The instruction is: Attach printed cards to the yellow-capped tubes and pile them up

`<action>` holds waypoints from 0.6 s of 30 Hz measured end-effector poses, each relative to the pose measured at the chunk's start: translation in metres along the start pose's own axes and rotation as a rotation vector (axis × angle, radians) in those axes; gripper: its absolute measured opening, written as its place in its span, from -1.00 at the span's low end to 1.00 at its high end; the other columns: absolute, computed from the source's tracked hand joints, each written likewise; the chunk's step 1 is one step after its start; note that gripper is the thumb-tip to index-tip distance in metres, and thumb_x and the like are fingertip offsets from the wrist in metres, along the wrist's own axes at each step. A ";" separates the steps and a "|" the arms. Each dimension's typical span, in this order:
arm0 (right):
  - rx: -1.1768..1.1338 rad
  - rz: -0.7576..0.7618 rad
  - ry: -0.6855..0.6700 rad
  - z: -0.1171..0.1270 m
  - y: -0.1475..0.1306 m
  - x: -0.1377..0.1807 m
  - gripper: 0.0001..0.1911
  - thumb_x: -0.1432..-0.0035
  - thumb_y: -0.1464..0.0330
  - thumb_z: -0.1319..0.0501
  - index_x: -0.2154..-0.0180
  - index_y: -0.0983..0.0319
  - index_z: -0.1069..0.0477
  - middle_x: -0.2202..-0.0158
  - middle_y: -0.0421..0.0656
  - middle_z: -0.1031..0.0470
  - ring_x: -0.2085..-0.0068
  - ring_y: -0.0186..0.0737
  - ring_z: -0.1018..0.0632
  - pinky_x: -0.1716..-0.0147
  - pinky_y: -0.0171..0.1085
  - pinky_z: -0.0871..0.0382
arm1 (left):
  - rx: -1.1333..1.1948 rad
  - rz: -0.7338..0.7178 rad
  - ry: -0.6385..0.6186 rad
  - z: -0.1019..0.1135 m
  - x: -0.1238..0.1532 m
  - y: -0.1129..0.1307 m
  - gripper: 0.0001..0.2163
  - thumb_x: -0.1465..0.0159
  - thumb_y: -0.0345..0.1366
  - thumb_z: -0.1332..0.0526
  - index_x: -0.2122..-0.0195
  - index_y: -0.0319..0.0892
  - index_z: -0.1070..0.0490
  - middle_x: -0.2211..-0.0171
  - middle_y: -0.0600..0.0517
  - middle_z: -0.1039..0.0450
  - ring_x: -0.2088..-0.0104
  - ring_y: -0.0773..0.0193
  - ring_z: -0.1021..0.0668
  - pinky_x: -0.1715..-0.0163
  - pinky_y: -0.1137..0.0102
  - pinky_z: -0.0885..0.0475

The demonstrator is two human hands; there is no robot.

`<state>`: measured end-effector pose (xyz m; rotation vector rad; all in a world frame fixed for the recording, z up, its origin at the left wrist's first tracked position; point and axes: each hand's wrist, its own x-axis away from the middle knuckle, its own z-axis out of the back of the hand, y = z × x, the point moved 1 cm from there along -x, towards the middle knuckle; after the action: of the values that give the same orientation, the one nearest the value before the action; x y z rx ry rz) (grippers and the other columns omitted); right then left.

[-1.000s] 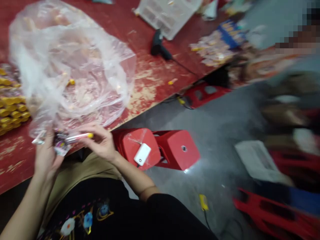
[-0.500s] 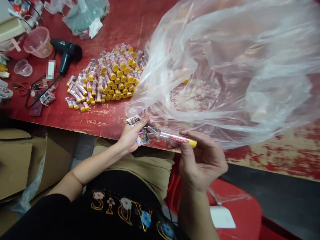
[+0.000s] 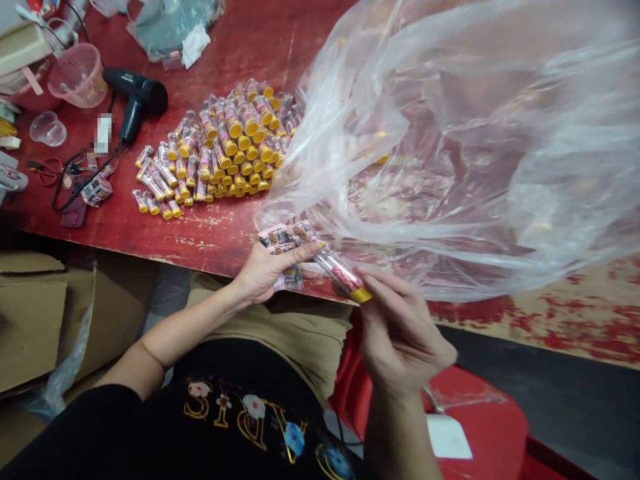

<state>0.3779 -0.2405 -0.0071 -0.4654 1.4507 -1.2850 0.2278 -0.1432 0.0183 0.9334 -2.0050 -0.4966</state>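
Note:
My left hand (image 3: 257, 272) is closed on several small printed plastic sleeves (image 3: 275, 237), with the thumb pressed over one of them. Between the fingertips of my right hand (image 3: 400, 327) is a clear tube (image 3: 344, 272) with a yellow cap and pink bits inside. The capped end points toward my right palm. Its far end meets the printed sleeve beneath my left thumb; how deep it sits inside is hard to make out. Beyond the left hand lies a heap of wrapped yellow-capped tubes (image 3: 235, 143) on the red table (image 3: 215, 233).
A large clear plastic bag (image 3: 425, 153) spreads over the table's right side. At left are a hair dryer (image 3: 135, 100), a pink basket (image 3: 77, 75), a plastic cup (image 3: 49, 130) and red-handled pliers (image 3: 45, 172). Cardboard boxes (image 3: 30, 327) and a red stool (image 3: 490, 427) stand below the table edge.
The tube in my right hand has moved left and tilted, its far end now at the sleeve. My left thumb has stretched out over that sleeve.

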 end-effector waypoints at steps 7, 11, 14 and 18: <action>-0.084 -0.090 -0.159 -0.013 0.001 -0.004 -0.42 -0.32 0.45 -0.29 -0.31 -0.06 -0.44 -0.25 -0.04 -0.48 -0.22 0.00 -0.55 -0.14 0.04 -0.58 | -0.113 -0.023 -0.028 0.012 -0.002 0.010 -0.49 0.15 -0.11 -0.67 0.27 -0.25 -0.55 0.37 0.03 -0.62 0.50 0.36 -0.58 0.43 0.42 -0.54; -0.119 -0.081 -0.161 -0.021 -0.002 -0.010 -0.53 -0.32 0.48 -0.30 -0.17 -0.04 -0.57 -0.01 -0.10 -0.63 -0.05 -0.11 -0.63 -0.08 -0.04 -0.59 | -0.204 -0.026 -0.084 0.018 0.002 0.024 -0.48 0.12 -0.14 -0.67 0.18 -0.24 -0.60 0.34 0.01 -0.64 0.51 0.40 -0.56 0.41 0.44 -0.51; -0.162 -0.124 0.001 -0.033 -0.003 -0.010 -0.64 -0.28 0.47 -0.35 -0.05 0.02 -0.65 0.15 -0.12 -0.64 0.10 -0.17 -0.64 0.09 -0.14 -0.61 | -0.214 -0.029 -0.102 0.019 0.006 0.023 -0.31 0.12 -0.17 -0.67 -0.07 -0.15 -0.59 0.22 -0.04 -0.68 0.37 0.29 -0.65 0.30 0.39 -0.56; -0.109 -0.188 0.112 -0.046 0.000 -0.009 -0.56 -0.27 0.40 -0.38 -0.17 0.05 -0.58 0.15 -0.11 -0.58 0.16 -0.24 -0.60 0.18 -0.22 -0.58 | -0.205 -0.045 -0.102 0.019 0.009 0.014 -0.18 0.08 -0.04 -0.65 -0.22 -0.12 -0.51 0.16 -0.09 -0.69 0.39 0.28 -0.66 0.36 0.40 -0.56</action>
<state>0.3408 -0.2125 -0.0112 -0.6228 1.6068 -1.4038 0.2022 -0.1412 0.0215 0.8425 -1.9830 -0.7733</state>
